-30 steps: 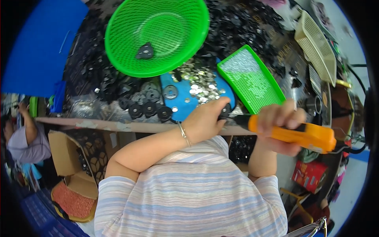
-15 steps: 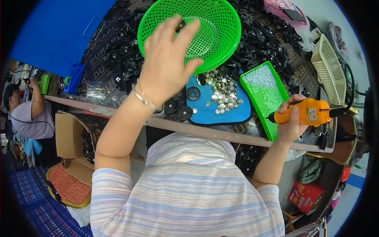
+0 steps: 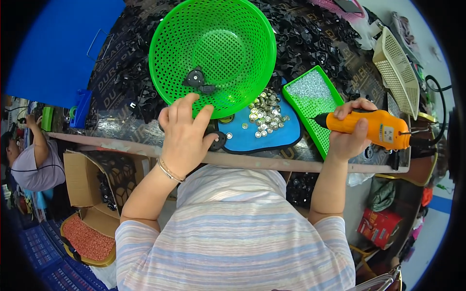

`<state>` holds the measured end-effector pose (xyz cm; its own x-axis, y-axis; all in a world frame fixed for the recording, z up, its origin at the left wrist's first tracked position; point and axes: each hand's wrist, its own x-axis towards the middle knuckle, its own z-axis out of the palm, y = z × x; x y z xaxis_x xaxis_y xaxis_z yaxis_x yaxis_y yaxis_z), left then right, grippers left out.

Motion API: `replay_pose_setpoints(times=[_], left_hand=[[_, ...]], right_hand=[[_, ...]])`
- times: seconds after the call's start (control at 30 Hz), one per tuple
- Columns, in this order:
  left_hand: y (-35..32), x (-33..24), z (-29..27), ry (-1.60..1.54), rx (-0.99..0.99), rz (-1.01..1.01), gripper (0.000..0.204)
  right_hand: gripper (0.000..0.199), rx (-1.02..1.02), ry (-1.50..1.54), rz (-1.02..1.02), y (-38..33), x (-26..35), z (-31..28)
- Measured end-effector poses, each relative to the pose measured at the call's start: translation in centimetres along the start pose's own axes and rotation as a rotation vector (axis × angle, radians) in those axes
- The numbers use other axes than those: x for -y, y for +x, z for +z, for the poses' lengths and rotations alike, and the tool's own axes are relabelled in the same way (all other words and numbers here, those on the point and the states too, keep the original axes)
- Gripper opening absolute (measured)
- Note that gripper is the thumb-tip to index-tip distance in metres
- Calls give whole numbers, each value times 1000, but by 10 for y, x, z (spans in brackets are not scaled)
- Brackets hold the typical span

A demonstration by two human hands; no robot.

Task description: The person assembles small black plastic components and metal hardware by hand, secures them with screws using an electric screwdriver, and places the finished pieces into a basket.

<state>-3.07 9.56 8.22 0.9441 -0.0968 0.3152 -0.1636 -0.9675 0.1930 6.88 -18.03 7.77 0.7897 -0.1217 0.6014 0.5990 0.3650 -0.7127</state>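
Note:
My right hand (image 3: pixel 348 140) is closed around an orange electric screwdriver (image 3: pixel 388 130), its black tip pointing left over the green tray (image 3: pixel 313 119). At the table's front edge, my left hand (image 3: pixel 184 133) is open, fingers apart, just below the rim of the green basket (image 3: pixel 160 72). Its thumb lies near or against a round black part (image 3: pixel 219 140); whether they touch I cannot tell. More such discs may be hidden under this hand. Inside the basket lie a few black plastic parts (image 3: pixel 195 77). Small silver button-like pieces (image 3: pixel 267 114) are heaped on a blue mat (image 3: pixel 247 142).
Black plastic clips (image 3: pixel 320 41) are piled behind and beside the basket. Small silver screws (image 3: pixel 310 85) fill the tray's far end. A cream basket (image 3: pixel 398 72) stands at the right. Below the table's left side is a cardboard box (image 3: pixel 80 179). Another person (image 3: pixel 39 160) sits far left.
My left hand has dropped from over the basket to the table edge. Black parts now lie in the basket, which appears lower and further left. The screwdriver stays in my right hand.

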Motion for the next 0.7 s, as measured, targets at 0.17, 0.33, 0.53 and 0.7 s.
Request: replay_pose_setpoints(times=[0.17, 0.33, 0.53, 0.7], left_hand=[[-1, 8, 10, -15, -97, 86, 44], [-18, -3, 6, -58, 223, 39, 49], [-24, -6, 31, 33, 178, 62, 50], [-23, -8, 36, -124, 243, 21, 38]], right_hand=[[36, 3, -35, -52, 2, 15, -15], [30, -139, -124, -134, 8, 21, -45], [25, -194, -113, -62, -1, 8, -54], [29, -200, -238, -19, -4, 7, -60]])
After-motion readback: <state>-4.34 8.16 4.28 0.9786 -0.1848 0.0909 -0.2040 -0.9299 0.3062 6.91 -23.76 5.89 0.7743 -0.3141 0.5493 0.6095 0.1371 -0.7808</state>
